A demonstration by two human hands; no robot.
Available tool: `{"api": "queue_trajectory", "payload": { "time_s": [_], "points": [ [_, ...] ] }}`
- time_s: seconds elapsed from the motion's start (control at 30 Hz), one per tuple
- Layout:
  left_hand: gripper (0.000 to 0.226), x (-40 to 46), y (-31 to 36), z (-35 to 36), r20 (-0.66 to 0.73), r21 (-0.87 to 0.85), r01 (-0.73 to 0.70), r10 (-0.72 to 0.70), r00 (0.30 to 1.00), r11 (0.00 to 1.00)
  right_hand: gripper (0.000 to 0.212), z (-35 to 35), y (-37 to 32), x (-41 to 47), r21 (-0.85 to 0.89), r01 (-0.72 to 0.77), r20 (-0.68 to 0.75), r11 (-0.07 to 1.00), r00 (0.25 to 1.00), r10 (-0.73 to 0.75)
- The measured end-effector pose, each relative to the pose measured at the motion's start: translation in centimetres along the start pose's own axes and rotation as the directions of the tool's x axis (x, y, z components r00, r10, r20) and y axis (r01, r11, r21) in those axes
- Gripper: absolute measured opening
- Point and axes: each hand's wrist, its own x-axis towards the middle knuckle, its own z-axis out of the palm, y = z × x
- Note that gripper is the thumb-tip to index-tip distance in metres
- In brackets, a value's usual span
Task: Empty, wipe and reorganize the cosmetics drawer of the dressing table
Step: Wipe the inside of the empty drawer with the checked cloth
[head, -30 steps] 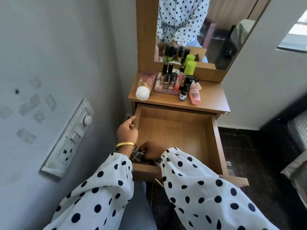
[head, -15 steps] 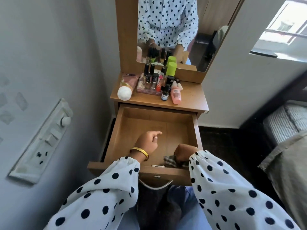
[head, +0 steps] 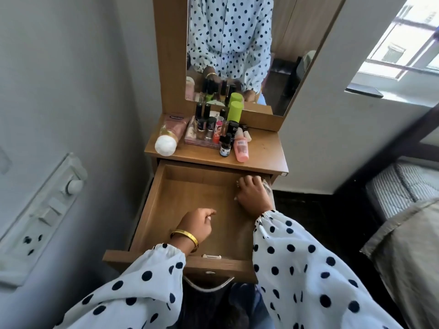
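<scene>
The wooden drawer (head: 152, 205) of the dressing table is pulled out, and its bottom is bare. My right hand (head: 253, 195) presses a checked cloth (head: 266, 185) into the drawer's far right corner; only a sliver of cloth shows past the fingers. My left hand (head: 198, 224), wearing a gold bangle, hovers over the drawer's front middle with fingers loosely curled and nothing in them. Cosmetics stand on the tabletop (head: 266, 153): a pink tube with a white cap (head: 167, 138), several small bottles on a pink tray (head: 202, 141), a green-capped bottle (head: 235, 111) and a pink bottle (head: 241, 149) lying down.
A mirror (head: 237, 43) rises behind the tabletop. The wall with a switch panel (head: 47, 210) is close on the left. A bed with striped bedding (head: 399, 186) and a cushion (head: 408, 252) sit to the right. A small metal piece (head: 211, 256) lies at the drawer's front edge.
My right hand has slid the cloth from the drawer's front to its far right corner. My left hand left the drawer's left edge and moved over the front middle.
</scene>
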Motion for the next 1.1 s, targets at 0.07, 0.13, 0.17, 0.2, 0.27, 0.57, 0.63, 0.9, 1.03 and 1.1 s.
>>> {"api": "queue_trajectory", "payload": {
  "time_s": [0.07,0.13,0.17,0.2,0.27,0.57,0.63,0.9,1.03,1.1],
  "points": [
    [0.035,0.2,0.0,-0.2,-0.012,-0.008,0.008,-0.008,1.0,1.0,0.017,1.2,0.5,1.1,-0.067,0.003,-0.016,0.998,1.0,-0.004],
    [0.035,0.4,0.1,-0.4,-0.021,0.005,0.001,-0.001,1.0,1.0,0.016,2.0,-0.1,1.3,-0.01,-0.043,-0.017,0.999,0.999,0.043],
    [0.035,0.5,0.1,-0.4,-0.023,0.009,0.002,-0.002,1.0,1.0,0.014,1.7,-0.5,1.0,0.02,-0.069,-0.017,0.997,0.997,0.069],
    [0.035,0.6,0.1,-0.4,-0.023,0.008,0.003,-0.003,1.0,1.0,0.012,1.2,-0.9,0.7,0.024,-0.076,0.01,0.997,0.997,0.076],
    [0.035,0.5,0.1,-0.5,-0.025,0.006,0.005,-0.005,1.0,1.0,0.025,-0.1,-1.7,0.3,0.036,-0.063,0.114,0.997,0.992,0.058],
    [0.035,0.5,0.2,-0.4,-0.055,0.014,-0.038,0.039,0.998,0.999,0.026,-0.4,-3.3,-4.7,0.464,-0.173,0.511,0.869,0.853,-0.103],
    [0.035,0.5,0.1,-0.3,-0.053,0.011,-0.036,0.036,0.998,0.999,0.025,-0.6,-3.0,-4.4,0.433,-0.172,0.503,0.885,0.86,-0.079],
    [0.034,0.2,0.0,-0.5,-0.045,0.006,0.02,-0.02,0.999,1.0,0.025,-0.4,-1.2,1.9,0.061,-0.13,0.185,0.99,0.976,0.116],
    [0.035,0.5,-0.2,-0.8,-0.04,0.013,0.029,-0.028,0.999,1.0,0.03,0.1,-2.8,1.4,0.025,-0.216,0.274,0.976,0.941,0.201],
    [0.035,0.6,-0.2,-0.8,-0.042,0.015,0.03,-0.029,0.999,0.999,0.03,-0.2,-4.1,0.5,-0.007,-0.215,0.35,0.976,0.914,0.204]
  ]
}}
